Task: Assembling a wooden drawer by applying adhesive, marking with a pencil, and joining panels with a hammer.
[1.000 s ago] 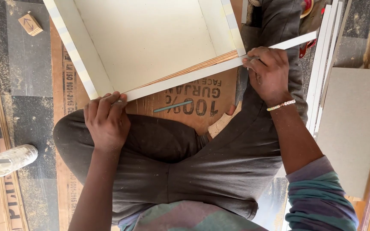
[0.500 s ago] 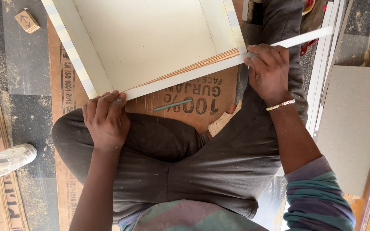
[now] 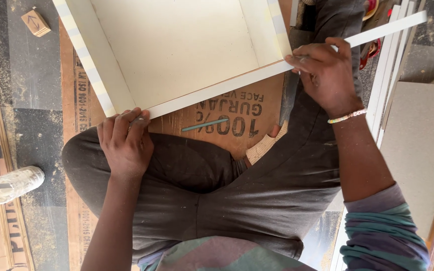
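A shallow white box frame [image 3: 177,45] lies on a brown plywood sheet [image 3: 257,125] in front of my crossed legs. A long white edge strip [image 3: 217,88] runs along its near side and sticks out past the right corner. My left hand [image 3: 125,143] pinches the strip's left end at the frame's near left corner. My right hand [image 3: 325,73] presses the strip against the near right corner. A teal pencil [image 3: 205,124] lies on the plywood just below the frame.
A small wooden block [image 3: 35,22] sits at the top left. A white glue-smeared container [image 3: 13,184] lies at the left. White strips [image 3: 390,75] and a grey board [image 3: 420,145] lie to the right. Sawdust covers the dark floor.
The view shifted slightly; both hands stay at the frame's near corners, holding the strip, with little movement.
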